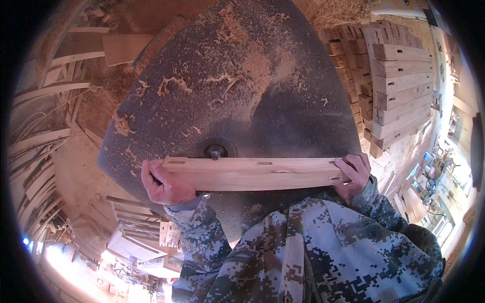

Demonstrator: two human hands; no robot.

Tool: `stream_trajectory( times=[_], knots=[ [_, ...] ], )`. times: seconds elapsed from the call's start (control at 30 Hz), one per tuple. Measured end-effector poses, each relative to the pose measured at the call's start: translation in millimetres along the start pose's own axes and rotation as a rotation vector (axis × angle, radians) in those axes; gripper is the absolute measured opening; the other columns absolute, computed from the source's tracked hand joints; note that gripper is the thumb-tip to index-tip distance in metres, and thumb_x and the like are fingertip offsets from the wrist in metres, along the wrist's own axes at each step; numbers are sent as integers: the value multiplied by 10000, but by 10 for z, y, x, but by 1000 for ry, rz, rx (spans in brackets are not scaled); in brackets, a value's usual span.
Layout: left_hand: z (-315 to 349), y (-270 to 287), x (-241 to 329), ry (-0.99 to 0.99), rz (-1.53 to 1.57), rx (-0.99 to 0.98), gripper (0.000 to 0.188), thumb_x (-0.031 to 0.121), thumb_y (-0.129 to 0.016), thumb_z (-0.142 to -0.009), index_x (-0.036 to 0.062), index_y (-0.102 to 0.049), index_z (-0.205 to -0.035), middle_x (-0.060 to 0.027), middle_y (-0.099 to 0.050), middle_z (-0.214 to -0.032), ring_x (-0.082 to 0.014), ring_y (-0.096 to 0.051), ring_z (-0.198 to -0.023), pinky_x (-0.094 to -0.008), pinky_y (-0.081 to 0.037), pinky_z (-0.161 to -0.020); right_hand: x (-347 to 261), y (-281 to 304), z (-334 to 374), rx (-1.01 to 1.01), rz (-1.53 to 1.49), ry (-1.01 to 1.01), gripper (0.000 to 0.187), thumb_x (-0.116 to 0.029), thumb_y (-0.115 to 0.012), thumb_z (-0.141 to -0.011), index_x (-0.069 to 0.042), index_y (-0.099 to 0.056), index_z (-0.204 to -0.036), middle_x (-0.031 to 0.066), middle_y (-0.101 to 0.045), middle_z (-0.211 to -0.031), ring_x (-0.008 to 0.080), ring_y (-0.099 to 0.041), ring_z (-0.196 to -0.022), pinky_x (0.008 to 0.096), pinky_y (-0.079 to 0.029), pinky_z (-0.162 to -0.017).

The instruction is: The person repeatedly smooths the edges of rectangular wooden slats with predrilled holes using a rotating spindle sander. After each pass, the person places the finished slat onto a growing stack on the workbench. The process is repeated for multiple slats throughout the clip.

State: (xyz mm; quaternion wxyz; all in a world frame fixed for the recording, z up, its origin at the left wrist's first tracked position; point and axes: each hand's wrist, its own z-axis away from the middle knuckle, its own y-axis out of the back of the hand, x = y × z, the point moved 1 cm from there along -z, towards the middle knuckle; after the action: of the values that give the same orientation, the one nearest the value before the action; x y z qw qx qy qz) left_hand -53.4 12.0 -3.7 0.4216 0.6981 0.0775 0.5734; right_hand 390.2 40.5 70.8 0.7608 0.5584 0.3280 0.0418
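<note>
Reader: Where is the workpiece, and who has hold of it?

Describer: A pale wooden board (262, 174) with narrow slots lies crosswise in front of the person's jacket (333, 242), above the near part of a dark machine table (308, 126). The left hand (165, 183) has its fingers curled around the left end; the right hand (353, 174) grasps the right end.

Reader: How might this hold be managed well?

Describer: In my judgement, with an even grip at both ends, so the board sits level and doesn't twist. A metal spindle (215, 152) stands just beyond the far edge, nearer the left hand, so those fingers seem to need the most care: well back from it, with sleeves clear too. Sweeping aside the loose shavings (174, 87) would probably help the board sit flat.

Reader: What can't you make out?

Describer: The board's underside and several fingertips are hidden, so I can't tell whether the wood rests on the table or is lifted slightly. Whether it touches the spindle is unclear, as is whether the spindle is turning. The spindle's base is partly covered, and the workshop's edges bend away into glare and black.
</note>
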Motion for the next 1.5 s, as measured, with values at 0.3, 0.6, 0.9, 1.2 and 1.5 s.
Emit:
stream_trajectory(
  times=[0.3,0.6,0.9,1.2,1.5],
  knots=[
    [-152,163,-192,31,-9,117,347,171,-525,-1085,-93,-636,-1281,-98,-714,-1017,-196,-635,-972,-329,-499,-955,-34,8,-550,38,5,127,625,-135,-749,-515,-90,-730,-1139,122,-620,-1004,344,-604,-830,466,-494,-739],
    [-170,356,-434,90,-30,185,323,156,-505,-1102,-85,-634,-1274,-107,-703,-1023,-183,-626,-947,-317,-505,-901,-38,77,-941,-6,28,224,660,-131,-746,-495,-126,-732,-1155,104,-607,-992,326,-593,-854,460,-470,-737],
    [-98,439,-459,173,-28,204,375,205,-516,-1112,-105,-608,-1302,-101,-699,-1026,-184,-625,-973,-307,-504,-914,-10,137,-1247,-44,12,283,642,-134,-756,-497,-136,-738,-1138,86,-597,-966,309,-576,-835,460,-470,-744],
    [-40,497,-577,224,-19,298,350,233,-508,-1085,-58,-698,-1127,-95,-684,-1126,-193,-613,-1026,-322,-492,-944,-20,169,-1452,-49,20,355,659,-150,-773,-488,-127,-739,-1146,77,-595,-928,308,-580,-819,453,-478,-735],
    [20,511,-596,314,208,287,369,59,-640,-980,-103,-622,-1311,-90,-683,-1141,-161,-610,-1017,-300,-503,-903,2,130,-1429,19,7,410,673,-176,-768,-470,-101,-735,-1138,81,-624,-942,311,-598,-843,457,-474,-740]
  ],
)
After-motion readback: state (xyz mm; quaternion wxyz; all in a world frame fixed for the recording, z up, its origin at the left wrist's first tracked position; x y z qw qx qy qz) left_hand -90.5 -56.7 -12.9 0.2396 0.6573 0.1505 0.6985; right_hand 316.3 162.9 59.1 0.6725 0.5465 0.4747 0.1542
